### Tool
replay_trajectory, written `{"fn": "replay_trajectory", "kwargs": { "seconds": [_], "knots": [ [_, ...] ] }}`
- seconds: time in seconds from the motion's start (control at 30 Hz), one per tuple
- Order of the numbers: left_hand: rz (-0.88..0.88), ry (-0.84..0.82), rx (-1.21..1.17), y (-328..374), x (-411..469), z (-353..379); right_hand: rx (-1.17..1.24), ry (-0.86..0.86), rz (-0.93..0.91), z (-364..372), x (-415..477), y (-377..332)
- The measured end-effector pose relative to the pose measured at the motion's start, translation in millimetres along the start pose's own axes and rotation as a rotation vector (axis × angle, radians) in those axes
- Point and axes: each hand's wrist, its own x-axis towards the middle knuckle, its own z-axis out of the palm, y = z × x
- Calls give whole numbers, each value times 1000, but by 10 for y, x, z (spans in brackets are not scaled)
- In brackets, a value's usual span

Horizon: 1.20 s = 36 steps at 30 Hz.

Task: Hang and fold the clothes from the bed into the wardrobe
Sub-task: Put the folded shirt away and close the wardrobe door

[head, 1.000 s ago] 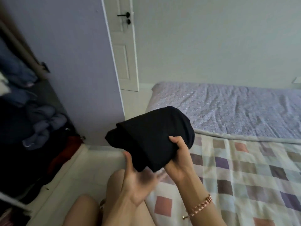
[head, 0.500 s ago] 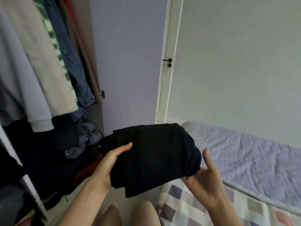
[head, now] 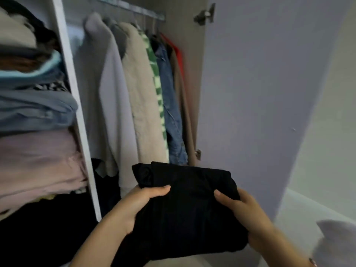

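A folded black garment (head: 188,207) is held in front of the open wardrobe (head: 77,120). My left hand (head: 134,207) grips its left edge, thumb on top. On the other side my right hand (head: 244,214) grips the right edge, thumb pressed on the cloth. The bundle sits level, just below the row of hanging clothes (head: 138,97). The bed shows only as a pale corner (head: 335,243) at the lower right.
A white upright panel (head: 81,132) splits the wardrobe: shelves stacked with folded clothes (head: 36,143) on the left, a hanging rail (head: 131,7) on the right. The open lilac wardrobe door (head: 256,105) stands close on the right. Dark clothes lie at the wardrobe's bottom.
My view has swung left and up from the bed to the wardrobe. The black garment came with it, and both hands now grip its sides with thumbs on top.
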Motion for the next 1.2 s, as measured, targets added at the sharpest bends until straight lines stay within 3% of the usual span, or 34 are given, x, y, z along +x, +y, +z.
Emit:
{"fn": "replay_trajectory", "kwargs": {
  "seconds": [0.23, 0.4, 0.53, 0.6, 0.77, 0.87, 0.97, 1.03, 1.07, 1.13, 1.2],
  "knots": [
    [102, 240, -29, 1155, 345, -727, -44, -258, -144, 1031, 1215, -1063],
    [99, 287, 93, 1764, -53, -1028, -92, -406, -60, 1604, 1487, -1656],
    [141, 510, 49, 2352, -709, -1114, -189, -631, -26, 2163, 1410, -2406],
    [188, 655, 57, 2601, -1006, -1128, -230, -732, -190, 2489, 1273, -2788],
    [529, 1091, 191, 3202, -1411, -1164, -212, -843, -691, 3278, 916, -3564],
    [632, 1176, 320, 3746, -1339, -1446, -249, -764, -804, 3748, 1046, -3923],
    [716, 1274, 538, 4289, -1065, -1899, -418, -536, -952, 4200, 1296, -4236],
    [617, 1434, 759, 4493, -791, -2240, -613, -363, -1114, 4479, 1463, -4269],
    [486, 1489, 909, 4518, -645, -2390, -723, -364, -1187, 4634, 1535, -4214],
    [236, 1457, 1208, 4415, -340, -2619, -945, -494, -1226, 4895, 1634, -3931],
    [156, 1372, 1314, 4244, -114, -2775, -1069, -557, -1205, 5076, 1709, -3603]
  ]
}}
